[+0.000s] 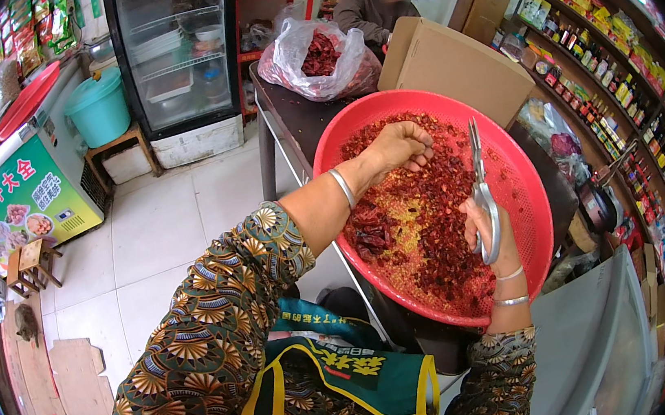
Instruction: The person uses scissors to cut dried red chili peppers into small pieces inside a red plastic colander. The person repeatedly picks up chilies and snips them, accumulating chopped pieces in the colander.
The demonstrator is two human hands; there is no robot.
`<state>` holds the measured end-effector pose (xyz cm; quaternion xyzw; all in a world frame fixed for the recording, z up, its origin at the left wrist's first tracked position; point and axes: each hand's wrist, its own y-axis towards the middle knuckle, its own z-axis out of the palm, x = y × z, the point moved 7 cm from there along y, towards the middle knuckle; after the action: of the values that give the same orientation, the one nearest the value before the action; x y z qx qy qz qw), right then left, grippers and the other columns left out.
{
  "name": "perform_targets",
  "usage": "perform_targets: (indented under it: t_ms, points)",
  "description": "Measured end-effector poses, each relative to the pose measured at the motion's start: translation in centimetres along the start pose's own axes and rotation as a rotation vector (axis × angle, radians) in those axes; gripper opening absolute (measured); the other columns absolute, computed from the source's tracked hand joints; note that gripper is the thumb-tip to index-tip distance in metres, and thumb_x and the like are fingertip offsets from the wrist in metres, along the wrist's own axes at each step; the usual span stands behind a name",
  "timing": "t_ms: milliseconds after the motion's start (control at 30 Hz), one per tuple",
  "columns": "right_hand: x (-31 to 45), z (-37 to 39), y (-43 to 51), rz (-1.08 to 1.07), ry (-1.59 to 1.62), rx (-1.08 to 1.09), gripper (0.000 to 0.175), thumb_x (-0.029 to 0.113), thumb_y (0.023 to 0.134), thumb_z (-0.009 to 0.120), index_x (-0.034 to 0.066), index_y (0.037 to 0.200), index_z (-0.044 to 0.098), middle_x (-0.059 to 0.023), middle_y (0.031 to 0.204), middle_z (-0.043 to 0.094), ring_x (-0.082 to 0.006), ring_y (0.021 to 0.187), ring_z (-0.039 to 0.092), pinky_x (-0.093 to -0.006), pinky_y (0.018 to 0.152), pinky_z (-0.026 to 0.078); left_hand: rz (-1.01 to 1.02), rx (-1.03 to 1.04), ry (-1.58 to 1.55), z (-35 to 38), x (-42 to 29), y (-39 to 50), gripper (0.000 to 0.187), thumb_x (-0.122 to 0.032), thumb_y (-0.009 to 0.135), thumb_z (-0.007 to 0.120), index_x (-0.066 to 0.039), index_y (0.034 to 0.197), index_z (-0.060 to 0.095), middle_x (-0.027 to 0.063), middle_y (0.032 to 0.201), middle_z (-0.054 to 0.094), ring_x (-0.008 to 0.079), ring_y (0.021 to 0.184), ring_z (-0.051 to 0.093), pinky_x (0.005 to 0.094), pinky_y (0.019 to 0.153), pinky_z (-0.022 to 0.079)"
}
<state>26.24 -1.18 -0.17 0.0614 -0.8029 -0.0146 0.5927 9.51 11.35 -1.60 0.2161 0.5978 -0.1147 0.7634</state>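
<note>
A wide red plastic basket [529, 209] with a perforated wall rests on the dark table. Inside it are cut dried red chilies [443, 238] and pale yellow seeds [398, 218], with longer chili pieces [371, 234] at the left. My right hand [482, 224] grips metal scissors [483, 190] by the handles, their blades pointing away from me and looking nearly closed. Above the far part of the chilies, my left hand [399, 146] has its fingers curled together. Whether a small piece is pinched between those fingertips is hidden.
An open plastic bag of dried chilies [321, 55] and a cardboard box [457, 64] stand beyond the basket on the table [292, 120]. A person [361, 4] sits behind them. Shelves of bottles [606, 72] line the right; a glass-door fridge [179, 53] and turquoise bucket [98, 108] stand left.
</note>
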Motion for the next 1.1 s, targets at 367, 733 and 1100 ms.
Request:
perform_targets:
  t_ms: [367, 733, 1100]
  points:
    - [-1.0, -0.7, 0.7, 0.061, -0.19, -0.035, 0.036, 0.036, 0.085, 0.063, 0.0077, 0.07, 0.047, 0.0004, 0.051, 0.045, -0.0079, 0.038, 0.045, -0.0231, 0.035, 0.035, 0.006, 0.024, 0.198, 0.5, -2.3, -0.5, 0.009, -0.01, 0.092, 0.052, -0.005, 0.096, 0.057, 0.0041, 0.081, 0.063, 0.0098, 0.066, 0.059, 0.021, 0.057, 0.049]
    - [-0.1, -2.1, 0.8, -0.008, -0.195, -0.009, 0.041, 0.042, 0.082, 0.065, 0.0017, 0.086, 0.057, 0.0032, 0.053, 0.045, -0.0045, 0.04, 0.044, -0.0193, 0.036, 0.032, 0.0, 0.429, 0.831, -2.0, -4.2, -7.7, 0.009, -0.008, 0.085, 0.061, -0.002, 0.093, 0.062, -0.0035, 0.074, 0.057, 0.0044, 0.066, 0.051, 0.0204, 0.06, 0.045]
    - [-0.9, -1.5, 0.7, 0.042, -0.168, -0.005, 0.046, 0.043, 0.082, 0.065, -0.0016, 0.087, 0.056, 0.0034, 0.055, 0.042, -0.0053, 0.043, 0.042, -0.0203, 0.039, 0.032, -0.157, 0.636, 0.926, 1.5, 0.1, -10.2, 0.028, -0.008, 0.078, 0.069, -0.002, 0.104, 0.061, 0.0036, 0.089, 0.065, 0.0122, 0.081, 0.062, 0.0261, 0.075, 0.051]
